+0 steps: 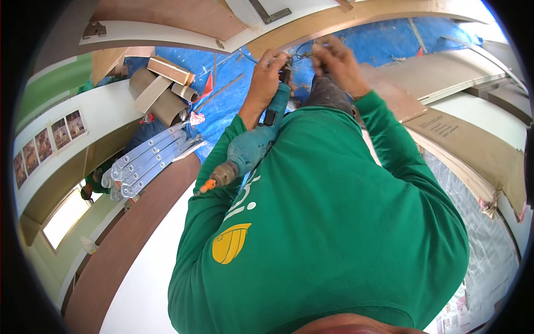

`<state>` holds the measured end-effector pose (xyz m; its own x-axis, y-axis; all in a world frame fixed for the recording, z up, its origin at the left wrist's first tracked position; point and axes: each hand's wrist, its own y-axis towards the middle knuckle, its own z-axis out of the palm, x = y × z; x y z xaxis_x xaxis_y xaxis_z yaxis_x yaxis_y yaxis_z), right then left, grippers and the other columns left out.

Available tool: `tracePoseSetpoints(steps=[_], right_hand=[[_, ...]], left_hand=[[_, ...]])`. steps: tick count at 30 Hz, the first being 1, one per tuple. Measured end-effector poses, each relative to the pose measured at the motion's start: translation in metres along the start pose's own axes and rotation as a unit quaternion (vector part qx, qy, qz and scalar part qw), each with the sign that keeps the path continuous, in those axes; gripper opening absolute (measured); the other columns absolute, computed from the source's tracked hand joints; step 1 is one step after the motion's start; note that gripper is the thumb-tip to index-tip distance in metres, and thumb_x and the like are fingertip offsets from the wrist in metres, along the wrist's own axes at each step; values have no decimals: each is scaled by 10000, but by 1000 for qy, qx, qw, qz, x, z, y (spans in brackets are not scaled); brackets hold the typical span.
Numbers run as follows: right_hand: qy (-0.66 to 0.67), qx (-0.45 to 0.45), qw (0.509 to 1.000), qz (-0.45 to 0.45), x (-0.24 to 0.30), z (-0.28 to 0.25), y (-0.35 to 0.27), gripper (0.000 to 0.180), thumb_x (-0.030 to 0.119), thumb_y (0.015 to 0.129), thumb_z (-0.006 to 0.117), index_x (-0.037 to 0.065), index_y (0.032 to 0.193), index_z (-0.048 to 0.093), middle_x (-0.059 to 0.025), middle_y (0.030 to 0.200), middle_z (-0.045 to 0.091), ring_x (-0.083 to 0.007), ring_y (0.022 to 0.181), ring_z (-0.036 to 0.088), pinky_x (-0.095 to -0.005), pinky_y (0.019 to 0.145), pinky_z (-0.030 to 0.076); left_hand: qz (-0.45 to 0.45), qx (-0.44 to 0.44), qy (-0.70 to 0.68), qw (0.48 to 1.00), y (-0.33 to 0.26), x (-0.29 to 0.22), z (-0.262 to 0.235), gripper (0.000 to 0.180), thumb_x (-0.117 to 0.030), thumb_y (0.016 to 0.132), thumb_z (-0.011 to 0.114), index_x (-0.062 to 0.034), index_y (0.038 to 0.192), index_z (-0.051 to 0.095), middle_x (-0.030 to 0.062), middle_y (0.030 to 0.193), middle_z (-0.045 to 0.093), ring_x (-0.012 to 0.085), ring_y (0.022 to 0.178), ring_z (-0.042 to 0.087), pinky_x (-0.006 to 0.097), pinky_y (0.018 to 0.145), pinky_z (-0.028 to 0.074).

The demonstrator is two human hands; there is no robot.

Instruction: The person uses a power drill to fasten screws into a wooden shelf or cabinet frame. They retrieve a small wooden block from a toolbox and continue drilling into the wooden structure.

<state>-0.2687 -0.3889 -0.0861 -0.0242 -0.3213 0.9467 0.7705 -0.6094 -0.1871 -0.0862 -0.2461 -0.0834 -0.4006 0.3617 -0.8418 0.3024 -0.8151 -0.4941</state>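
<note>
A teal power drill (251,146) hangs along the inside of my left forearm, its chuck (225,173) and orange tip pointing down-left in the view. My left hand (266,79) is closed at the tail end of the drill's handle, fingertips pinching its dark cord. Across from it my right hand (340,65) is raised, fingers bent together and slightly blurred. Thin loops of cord (302,54) run between the two hands. What lies inside the right fingertips is partly hidden, but the cord leads into them.
A wooden panel edge (311,25) crosses just beyond my hands, with a metal square (270,12) above it. Blue sheeting (384,42) covers the floor. At left are a folded metal ladder (150,161) and box pieces (161,94); stacked boards (445,78) lie at right.
</note>
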Motion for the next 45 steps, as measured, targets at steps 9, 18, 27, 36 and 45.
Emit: tracePoseSetpoints(steps=[9,18,27,36,45], right_hand=[[-163,73,984,-2,62,-40,-12,357,208,1058,686,-46,1309,677,-97,1068,744,-187,962,715,-340,902,568],[-240,199,949,-56,20,175,18,184,143,1115,580,-9,1136,681,-175,1043,713,-224,947,682,-355,897,543],[-274,253,928,18,-11,202,68,268,229,1107,578,-26,1070,653,-229,922,692,-420,854,660,-440,779,508],[-261,501,823,-53,-76,145,135,381,259,1101,581,7,1379,643,-167,1071,694,-273,992,692,-445,868,571],[-347,604,702,-147,-59,145,114,307,261,1128,551,-21,1190,653,-176,994,689,-287,963,685,-410,822,536]], left_hand=[[-104,80,-83,988,-2,20,-29,450,-431,1094,650,-51,1331,609,124,1016,710,236,862,738,422,747,677],[-41,72,-269,959,-28,68,-53,492,-280,1016,722,5,1396,599,164,1054,745,264,910,757,417,778,647],[26,-100,-228,968,-14,66,-62,557,-202,935,782,38,1407,610,180,1150,757,239,1005,753,403,855,636],[203,-407,-140,879,-116,19,-44,588,-368,985,783,-53,1463,653,142,1341,726,219,1215,679,412,1067,537],[146,-703,-105,688,-50,60,11,518,-504,1097,600,-7,1057,739,140,854,710,223,804,666,425,774,534]])
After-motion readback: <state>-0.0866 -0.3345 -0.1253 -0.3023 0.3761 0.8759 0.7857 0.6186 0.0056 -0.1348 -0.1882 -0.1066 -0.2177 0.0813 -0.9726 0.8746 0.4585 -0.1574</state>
